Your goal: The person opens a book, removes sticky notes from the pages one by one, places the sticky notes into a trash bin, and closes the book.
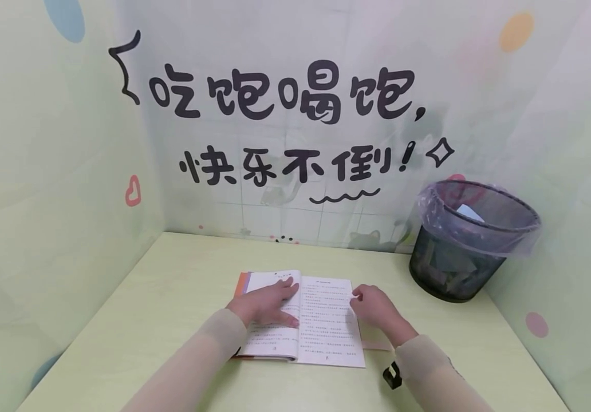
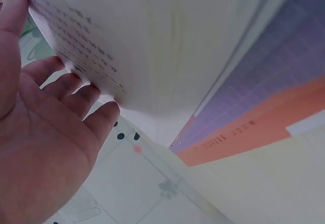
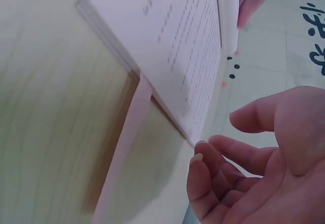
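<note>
An open book (image 1: pixel 326 326) with printed pages lies on the table; the left wrist view shows its orange and purple cover (image 2: pixel 238 132). My left hand (image 1: pixel 270 303) rests with spread fingers on the left page, its thumb near the centre fold. Beside the right page's outer edge is my right hand (image 1: pixel 375 309), its fingers loosely bent. In the right wrist view, its fingertips (image 3: pixel 199 150) are at the page edge and the thumb stands apart from them, with no page visibly pinched. A pink strip (image 3: pixel 127 127) sticks out from the book's right side.
At the back right of the pale table (image 1: pixel 197 257) stands a black wastebasket (image 1: pixel 455 269) with a clear plastic liner and white scraps inside. Printed wall coverings (image 1: pixel 285 223) enclose the table at the back and on both sides.
</note>
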A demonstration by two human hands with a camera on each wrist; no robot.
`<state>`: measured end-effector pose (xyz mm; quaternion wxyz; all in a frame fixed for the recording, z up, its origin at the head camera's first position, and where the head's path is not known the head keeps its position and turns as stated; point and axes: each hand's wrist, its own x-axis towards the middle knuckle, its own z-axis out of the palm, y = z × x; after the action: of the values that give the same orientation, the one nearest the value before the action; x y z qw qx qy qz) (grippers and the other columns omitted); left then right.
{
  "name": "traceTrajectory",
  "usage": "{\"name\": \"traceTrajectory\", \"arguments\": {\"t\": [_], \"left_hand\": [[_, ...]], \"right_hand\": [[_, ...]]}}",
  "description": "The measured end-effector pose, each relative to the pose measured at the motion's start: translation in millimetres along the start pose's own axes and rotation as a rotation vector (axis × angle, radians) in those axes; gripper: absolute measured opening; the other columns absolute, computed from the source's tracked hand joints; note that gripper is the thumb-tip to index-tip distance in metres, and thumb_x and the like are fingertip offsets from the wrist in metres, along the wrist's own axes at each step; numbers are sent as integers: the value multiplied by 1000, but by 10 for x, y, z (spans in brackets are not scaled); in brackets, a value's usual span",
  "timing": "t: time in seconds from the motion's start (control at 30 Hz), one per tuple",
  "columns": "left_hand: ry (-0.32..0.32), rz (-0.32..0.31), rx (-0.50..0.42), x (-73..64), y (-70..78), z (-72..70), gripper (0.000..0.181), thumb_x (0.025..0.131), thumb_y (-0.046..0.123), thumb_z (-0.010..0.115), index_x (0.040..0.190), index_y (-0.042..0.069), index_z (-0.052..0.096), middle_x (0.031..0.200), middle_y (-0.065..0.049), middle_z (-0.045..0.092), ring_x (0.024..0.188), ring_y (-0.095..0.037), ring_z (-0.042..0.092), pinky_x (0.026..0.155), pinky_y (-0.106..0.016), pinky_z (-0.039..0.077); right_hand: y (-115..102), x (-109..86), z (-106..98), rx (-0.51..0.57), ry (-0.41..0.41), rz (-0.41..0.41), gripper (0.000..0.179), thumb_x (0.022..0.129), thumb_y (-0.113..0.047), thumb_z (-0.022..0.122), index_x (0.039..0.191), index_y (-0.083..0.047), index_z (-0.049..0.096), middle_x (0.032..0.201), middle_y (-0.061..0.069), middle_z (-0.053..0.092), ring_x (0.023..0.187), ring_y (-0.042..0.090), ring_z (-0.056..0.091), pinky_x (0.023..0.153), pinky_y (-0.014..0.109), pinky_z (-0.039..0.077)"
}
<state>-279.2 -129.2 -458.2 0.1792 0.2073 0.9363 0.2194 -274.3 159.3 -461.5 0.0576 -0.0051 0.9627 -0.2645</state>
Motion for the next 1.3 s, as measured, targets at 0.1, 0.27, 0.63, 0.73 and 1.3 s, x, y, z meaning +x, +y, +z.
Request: {"name": "traceTrajectory", "arguments": {"t": [0.1,0.27,0.63,0.73,1.3], "left_hand": [[-3,0,13,2,13,8,102,93,54,84,174,20,33,186,-4,20,172,-33,21,137,-55,27],[-1,-12,7,-16,28,22,102,92,53,84,174,20,33,186,-4,20,172,-33,21,138,-54,27],[10,-11,11,-28,68,29,101,93,54,83,174,20,34,186,-5,20,172,-35,20,137,-57,26],[11,-15,8,-33,69,32,101,93,55,83,174,21,34,186,-3,20,172,-34,21,137,-58,27],[21,-7,20,-40,42,30,102,92,57,83,174,20,34,185,-4,21,172,-34,21,137,-57,28]], "right_hand": [[60,7,-14,-8,-3,24,30,104,-15,61,126,4,71,120,17,73,104,29,66,97,51,59],[105,6,23,-19,-27,61,22,104,-13,61,116,0,75,111,12,73,98,26,64,91,47,57],[100,-73,47,221,-85,137,13,100,-11,67,103,-1,74,71,-1,51,63,14,47,63,28,44],[86,-100,35,301,-100,155,11,98,-11,68,101,-3,75,63,-5,43,56,12,40,61,26,42],[-70,-204,-27,309,-87,100,26,94,-18,72,75,-11,57,75,-1,47,74,18,45,66,30,37]]}}
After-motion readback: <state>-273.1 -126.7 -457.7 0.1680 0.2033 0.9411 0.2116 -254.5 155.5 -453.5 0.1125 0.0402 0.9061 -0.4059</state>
